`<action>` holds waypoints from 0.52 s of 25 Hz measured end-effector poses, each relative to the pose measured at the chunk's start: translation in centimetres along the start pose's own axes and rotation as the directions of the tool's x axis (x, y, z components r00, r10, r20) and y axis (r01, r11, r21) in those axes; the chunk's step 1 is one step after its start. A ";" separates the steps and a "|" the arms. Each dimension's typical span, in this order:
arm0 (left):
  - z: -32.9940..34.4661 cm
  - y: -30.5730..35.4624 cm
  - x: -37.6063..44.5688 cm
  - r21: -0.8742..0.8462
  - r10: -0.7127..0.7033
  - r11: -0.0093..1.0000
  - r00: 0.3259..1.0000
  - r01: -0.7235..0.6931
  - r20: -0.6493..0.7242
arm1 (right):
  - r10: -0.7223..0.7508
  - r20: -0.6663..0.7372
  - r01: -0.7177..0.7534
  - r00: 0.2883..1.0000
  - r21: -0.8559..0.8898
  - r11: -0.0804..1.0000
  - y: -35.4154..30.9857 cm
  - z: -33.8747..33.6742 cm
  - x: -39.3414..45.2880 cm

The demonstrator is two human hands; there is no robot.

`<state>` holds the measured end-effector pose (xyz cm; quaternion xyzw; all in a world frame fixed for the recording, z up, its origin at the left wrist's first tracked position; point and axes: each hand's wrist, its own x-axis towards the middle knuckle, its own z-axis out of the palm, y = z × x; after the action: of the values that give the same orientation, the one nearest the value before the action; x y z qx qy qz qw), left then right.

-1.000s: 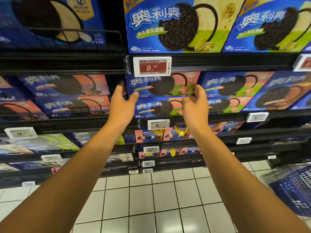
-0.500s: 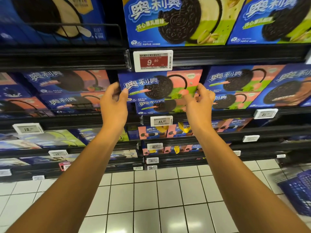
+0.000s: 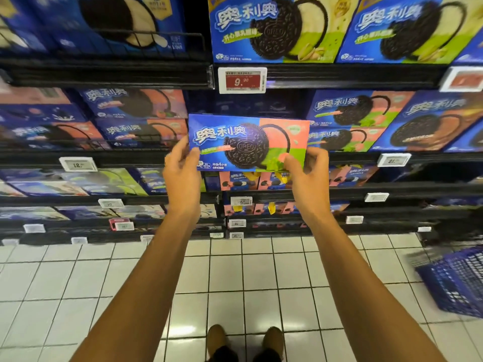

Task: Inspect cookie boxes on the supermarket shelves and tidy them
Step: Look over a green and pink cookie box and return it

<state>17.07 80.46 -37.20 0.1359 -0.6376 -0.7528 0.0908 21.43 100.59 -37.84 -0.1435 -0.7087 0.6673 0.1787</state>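
A blue, pink and green cookie box (image 3: 248,142) with a black sandwich cookie printed on it is held in the air in front of the middle shelf, its face toward me. My left hand (image 3: 181,169) grips its lower left corner. My right hand (image 3: 308,169) grips its lower right corner. Behind the box the shelf slot (image 3: 251,107) it stood in is dark. Matching boxes stand to the left (image 3: 136,104) and right (image 3: 352,111) on the same shelf.
Larger blue and green cookie boxes (image 3: 274,30) fill the top shelf above a red price tag (image 3: 242,80). Lower shelves hold smaller boxes (image 3: 251,178). A blue shopping basket (image 3: 454,280) stands on the white tiled floor at the right. My shoes (image 3: 245,340) show at the bottom.
Both hands closed on the top box of the middle stack and pulled it out of the shelf toward me and slightly down. The slot behind it now looks dark.
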 end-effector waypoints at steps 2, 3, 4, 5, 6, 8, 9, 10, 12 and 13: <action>-0.5 1.0 -2.2 -0.040 -0.010 0.999 0.999 0.012 0.042 | -0.030 -0.010 0.030 1.000 0.079 0.996 -1.0 -1.2 -1.9; -0.8 1.6 -3.3 -0.066 -0.011 0.998 0.998 0.016 0.067 | -0.043 -0.029 0.046 0.999 0.117 0.992 -1.4 -1.8 -2.7; -1.2 2.1 -4.4 -0.093 -0.012 0.995 0.996 0.020 0.085 | -0.046 -0.048 0.052 0.998 0.148 0.988 -1.9 -2.4 -3.6; -1.7 2.5 -5.5 -0.121 -0.006 0.992 0.995 0.018 0.098 | -0.046 -0.063 0.057 0.997 0.174 0.983 -2.4 -2.9 -4.3; -2.1 2.8 -6.6 -0.150 0.003 0.989 0.994 0.014 0.111 | -0.046 -0.070 0.059 0.997 0.196 0.979 -2.9 -3.4 -4.9; -2.9 3.4 -8.2 -0.201 0.017 0.979 0.990 0.012 0.139 | -0.038 -0.064 0.053 0.997 0.239 0.970 -3.8 -4.1 -5.9; -3.2 3.6 -8.8 -0.217 0.022 0.976 0.988 0.011 0.151 | -0.029 -0.060 0.044 0.998 0.270 0.962 -4.1 -4.3 -6.2; -3.4 3.9 -9.2 -0.224 0.024 0.974 0.987 0.012 0.159 | -0.013 -0.053 0.029 0.998 0.312 0.950 -4.3 -4.4 -6.5; -3.5 4.3 -9.5 -0.230 0.025 0.973 0.984 0.017 0.177 | 0.038 -0.023 -0.026 0.999 0.398 0.917 -4.5 -4.6 -6.8; -3.4 4.7 -9.7 -0.232 0.036 0.973 0.981 0.010 0.189 | 0.054 0.004 -0.051 0.999 0.435 0.899 -4.9 -4.5 -6.8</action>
<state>27.15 79.44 -32.24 0.0468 -0.5518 -0.8312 0.0490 29.72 101.31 -33.21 -0.1217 -0.5371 0.8125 0.1909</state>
